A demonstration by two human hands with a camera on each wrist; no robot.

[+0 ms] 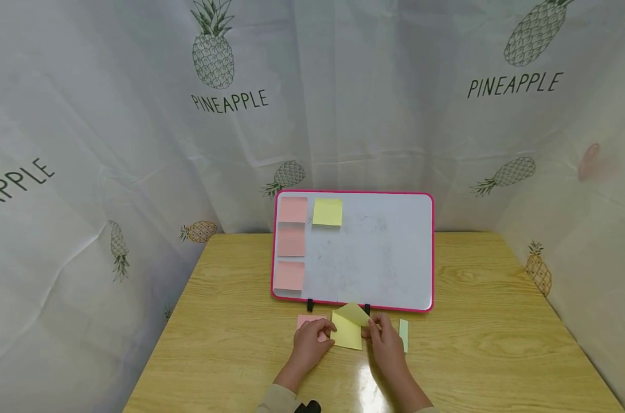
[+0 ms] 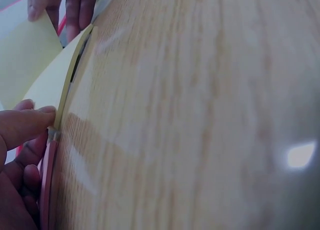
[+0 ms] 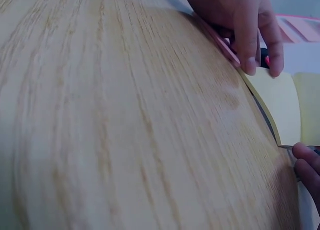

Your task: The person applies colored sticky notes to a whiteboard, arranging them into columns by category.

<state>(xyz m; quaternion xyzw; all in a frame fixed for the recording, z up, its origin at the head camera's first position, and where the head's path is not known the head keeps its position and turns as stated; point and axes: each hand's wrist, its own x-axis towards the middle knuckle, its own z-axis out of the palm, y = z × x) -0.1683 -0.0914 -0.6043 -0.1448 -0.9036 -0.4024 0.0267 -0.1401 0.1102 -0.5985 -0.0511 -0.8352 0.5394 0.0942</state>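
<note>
A yellow sticky note pad [image 1: 346, 334] lies at the table's front middle, just below the whiteboard. My left hand [image 1: 310, 341] holds its left edge, the thumb pressing on top in the left wrist view. At the pad's right side, my right hand [image 1: 387, 343] pinches a corner of the top yellow sticky note [image 1: 352, 313]. That sheet is bent up and back from the pad, still joined along its far edge. Partly hidden under the left hand is a pink sticky note pad [image 1: 311, 318]. A narrow light green pad [image 1: 404, 335] lies just right of the right hand.
A pink-framed whiteboard [image 1: 379, 252] stands behind the hands on black feet [image 1: 310, 305]. Down its left side are 3 pink notes [image 1: 290, 241], with one yellow note [image 1: 327, 212] beside the top one. A pineapple-print curtain [image 1: 354, 115] surrounds the wooden table [image 1: 488, 332].
</note>
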